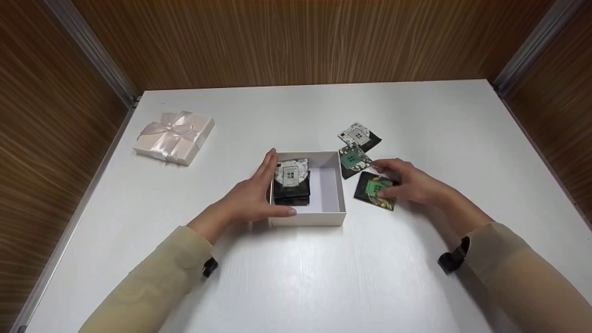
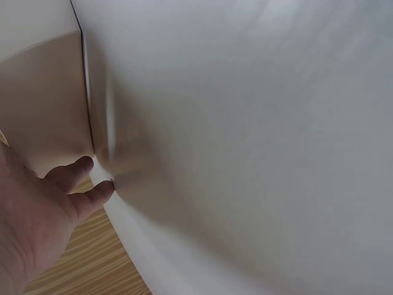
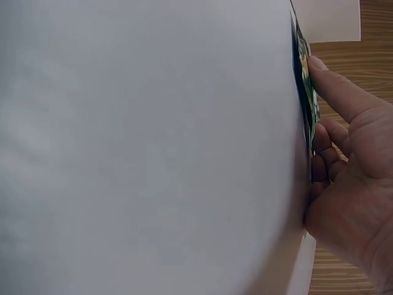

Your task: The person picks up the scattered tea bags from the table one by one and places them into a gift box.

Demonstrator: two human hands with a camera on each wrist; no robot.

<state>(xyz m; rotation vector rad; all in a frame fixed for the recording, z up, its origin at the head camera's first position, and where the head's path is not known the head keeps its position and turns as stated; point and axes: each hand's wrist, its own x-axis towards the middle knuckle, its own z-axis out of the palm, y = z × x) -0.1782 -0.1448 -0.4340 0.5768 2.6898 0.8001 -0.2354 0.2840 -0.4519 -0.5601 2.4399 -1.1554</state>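
Observation:
My left hand [image 1: 249, 196] rests against the left side of an open white box [image 1: 307, 219]. Its fingers lie straight along the left wall and its thumb reaches over the front rim. Inside, at the left, lies a stack of black flat sachets [image 1: 292, 187], the top one with a white floral label. On the table right of the box my right hand [image 1: 414, 185] pinches a black sachet with a green label [image 1: 374, 188]; its thumb [image 3: 319, 64] lies on top and other fingers curl at the edge. A teal-labelled sachet [image 1: 354, 159] lies by its index fingertip.
Beyond the teal sachet, a white floral sachet [image 1: 358, 135] lies partly overlapped by it. A pale pink gift box [image 1: 173, 136] with a satin bow stands at the far left of the white table [image 1: 259, 115]. Wood-grain panels [image 1: 305, 46] border the table behind and at the sides.

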